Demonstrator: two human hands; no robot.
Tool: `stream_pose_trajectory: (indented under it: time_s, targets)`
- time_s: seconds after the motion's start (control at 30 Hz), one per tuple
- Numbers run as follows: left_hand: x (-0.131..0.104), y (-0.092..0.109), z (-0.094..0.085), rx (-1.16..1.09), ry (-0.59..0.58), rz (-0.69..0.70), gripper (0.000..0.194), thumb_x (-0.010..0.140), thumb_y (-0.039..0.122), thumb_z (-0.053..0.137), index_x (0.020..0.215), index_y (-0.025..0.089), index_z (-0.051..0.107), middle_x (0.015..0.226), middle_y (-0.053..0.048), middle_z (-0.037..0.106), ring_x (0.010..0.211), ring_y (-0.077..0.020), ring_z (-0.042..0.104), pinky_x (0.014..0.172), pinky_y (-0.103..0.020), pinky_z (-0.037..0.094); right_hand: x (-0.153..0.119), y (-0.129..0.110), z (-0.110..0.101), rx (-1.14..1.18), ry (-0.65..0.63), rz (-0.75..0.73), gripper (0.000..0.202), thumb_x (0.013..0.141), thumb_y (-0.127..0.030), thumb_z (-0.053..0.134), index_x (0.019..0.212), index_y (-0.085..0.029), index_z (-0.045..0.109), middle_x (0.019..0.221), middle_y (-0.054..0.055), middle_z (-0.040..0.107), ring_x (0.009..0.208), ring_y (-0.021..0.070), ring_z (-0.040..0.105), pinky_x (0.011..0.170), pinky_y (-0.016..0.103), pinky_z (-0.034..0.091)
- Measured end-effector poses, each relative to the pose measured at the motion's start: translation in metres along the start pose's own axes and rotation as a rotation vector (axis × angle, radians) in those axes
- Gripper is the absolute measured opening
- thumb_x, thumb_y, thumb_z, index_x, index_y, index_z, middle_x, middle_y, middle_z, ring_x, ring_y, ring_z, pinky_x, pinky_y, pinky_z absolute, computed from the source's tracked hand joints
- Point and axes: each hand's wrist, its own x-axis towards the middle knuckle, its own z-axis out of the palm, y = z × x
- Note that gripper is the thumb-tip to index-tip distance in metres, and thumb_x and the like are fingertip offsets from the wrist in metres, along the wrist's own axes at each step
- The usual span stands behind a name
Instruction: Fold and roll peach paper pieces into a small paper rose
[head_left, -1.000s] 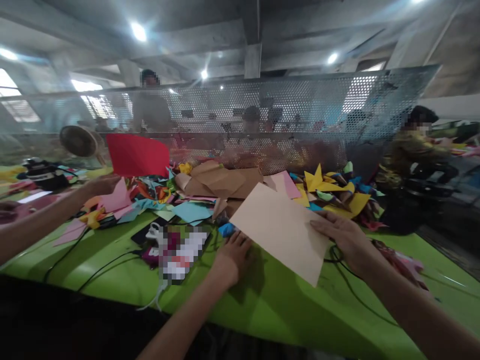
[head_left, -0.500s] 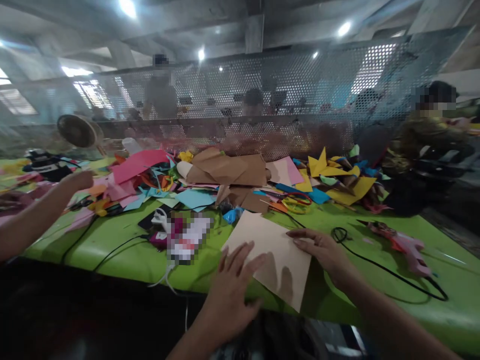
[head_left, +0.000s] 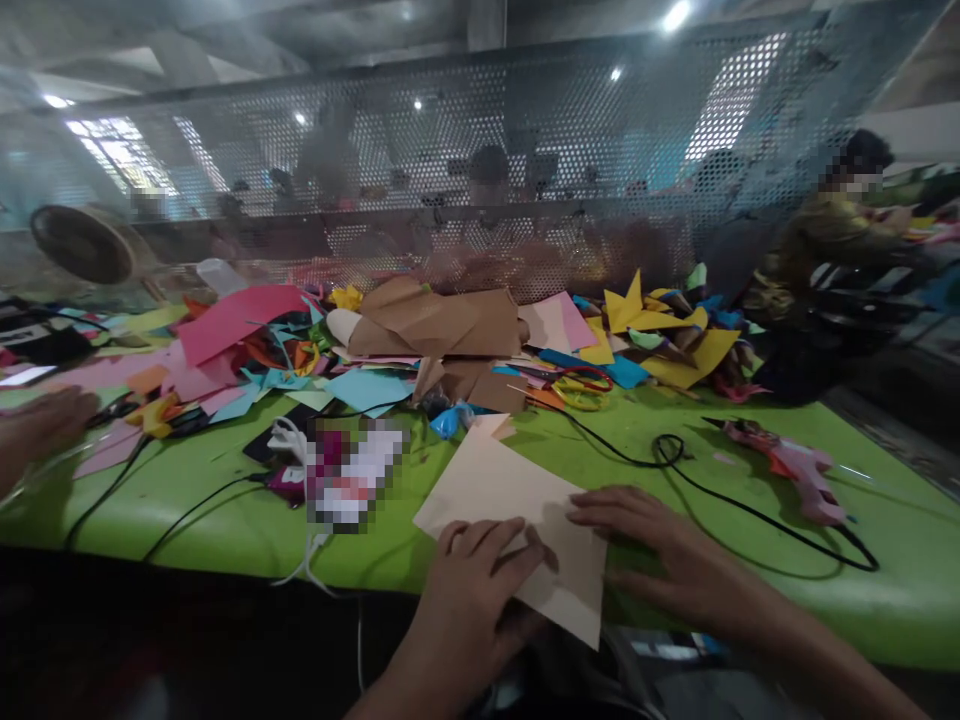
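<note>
Cream paper (head_left: 495,480) sits right between the two hands, over the near side of the green table (head_left: 195,465), and look at the left hand (head_left: 469,590), fingers bent over its lower left edge, though whether the thumb pinches from beneath I cannot tell! Opposite, the right hand (head_left: 660,535) lays its fingertips on the right edge, fingers stretched out, thumb spread well away from them! Just beyond the sheet, blue plastic (head_left: 450,420); farther out, heaped brown paper (head_left: 450,322)! Past the right fingertips lie scissors (head_left: 577,388), off to that hand's right a pink glue gun (head_left: 802,475), and well left of the left hand, another person's hand (head_left: 45,430)
</note>
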Motion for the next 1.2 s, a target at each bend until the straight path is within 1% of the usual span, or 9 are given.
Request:
stream_pose_trajectory:
  time_s: [0.1, 0.2, 0.33, 0.4, 0.47, 0.57, 0.77, 1.0, 1.2]
  targets:
    - [0.004, 0.0, -0.004, -0.068, 0.059, -0.067, 0.028, 0.093, 0.023, 0.054, 0.116, 0.034, 0.067, 0.129, -0.001, 0.065, 0.114, -0.0222, 0.059, 0.097, -0.043, 0.043, -0.011, -0.005, 0.0, 0.026, -0.04, 0.011, 0.053, 0.085, -0.047, 0.066, 0.136, -0.037, 0.057, 0.137, 0.005, 0.061, 0.129, 0.0296, 0.053, 0.105, 0.049, 0.045]
    - [0.012, -0.004, -0.005, -0.16, 0.141, -0.136, 0.023, 0.097, 0.021, 0.048, 0.1, 0.025, 0.07, 0.109, -0.003, 0.072, 0.1, -0.0196, 0.064, 0.088, -0.037, 0.047, -0.015, -0.004, 0.005, 0.014, 0.032, 0.078, 0.051, 0.086, -0.048, 0.063, 0.135, -0.034, 0.058, 0.134, 0.006, 0.063, 0.124, 0.0301, 0.057, 0.102, 0.049, 0.048]
    - [0.027, -0.01, -0.005, -0.132, 0.185, -0.267, 0.029, 0.099, 0.026, 0.043, 0.078, 0.019, 0.062, 0.081, -0.003, 0.067, 0.078, -0.0193, 0.062, 0.07, -0.031, 0.045, -0.015, -0.002, 0.021, -0.051, 0.222, 0.109, 0.06, 0.088, -0.042, 0.062, 0.144, -0.03, 0.046, 0.142, 0.01, 0.056, 0.127, 0.0302, 0.053, 0.102, 0.05, 0.048]
    - [0.035, -0.012, -0.005, -0.075, 0.164, -0.308, 0.031, 0.1, 0.027, 0.043, 0.073, 0.019, 0.058, 0.077, -0.002, 0.064, 0.075, -0.0192, 0.06, 0.066, -0.031, 0.042, -0.016, -0.004, 0.03, -0.108, 0.313, 0.098, 0.065, 0.087, -0.035, 0.061, 0.148, -0.031, 0.039, 0.148, 0.01, 0.049, 0.132, 0.0303, 0.049, 0.104, 0.051, 0.045]
    - [0.042, -0.014, -0.006, -0.018, 0.147, -0.322, 0.027, 0.099, 0.026, 0.044, 0.077, 0.019, 0.059, 0.081, -0.002, 0.064, 0.078, -0.0199, 0.061, 0.068, -0.031, 0.041, -0.018, -0.007, 0.038, -0.16, 0.356, 0.069, 0.07, 0.086, -0.028, 0.062, 0.15, -0.033, 0.034, 0.151, 0.008, 0.045, 0.135, 0.0306, 0.045, 0.107, 0.052, 0.042]
    - [0.047, -0.016, -0.006, 0.056, 0.132, -0.334, 0.023, 0.099, 0.025, 0.044, 0.085, 0.02, 0.061, 0.086, -0.003, 0.065, 0.082, -0.0211, 0.062, 0.07, -0.031, 0.042, -0.021, -0.01, 0.047, -0.207, 0.328, 0.01, 0.078, 0.083, -0.024, 0.062, 0.153, -0.032, 0.028, 0.153, 0.006, 0.043, 0.137, 0.0302, 0.043, 0.11, 0.052, 0.038]
    - [0.05, -0.021, -0.007, 0.134, 0.074, -0.343, 0.019, 0.097, 0.026, 0.045, 0.085, 0.021, 0.059, 0.087, -0.004, 0.065, 0.083, -0.0217, 0.062, 0.069, -0.031, 0.042, -0.02, -0.012, 0.051, -0.218, 0.192, -0.039, 0.086, 0.082, -0.023, 0.062, 0.156, -0.031, 0.02, 0.153, 0.003, 0.043, 0.138, 0.0273, 0.043, 0.111, 0.049, 0.039]
    - [0.048, -0.027, -0.004, 0.095, 0.047, -0.386, 0.016, 0.094, 0.028, 0.049, 0.082, 0.022, 0.055, 0.082, -0.002, 0.063, 0.082, -0.0232, 0.061, 0.069, -0.033, 0.043, -0.021, -0.008, 0.055, -0.179, 0.159, -0.06, 0.099, 0.071, -0.021, 0.069, 0.156, -0.033, 0.019, 0.153, 0.001, 0.037, 0.135, 0.0311, 0.046, 0.106, 0.052, 0.048]
    - [0.048, -0.03, -0.004, 0.072, 0.054, -0.405, 0.017, 0.094, 0.031, 0.048, 0.082, 0.022, 0.055, 0.079, -0.002, 0.062, 0.078, -0.0234, 0.062, 0.066, -0.033, 0.043, -0.02, -0.004, 0.057, -0.121, 0.169, -0.052, 0.102, 0.074, -0.027, 0.073, 0.157, -0.034, 0.014, 0.152, 0.001, 0.036, 0.134, 0.0318, 0.047, 0.103, 0.051, 0.052]
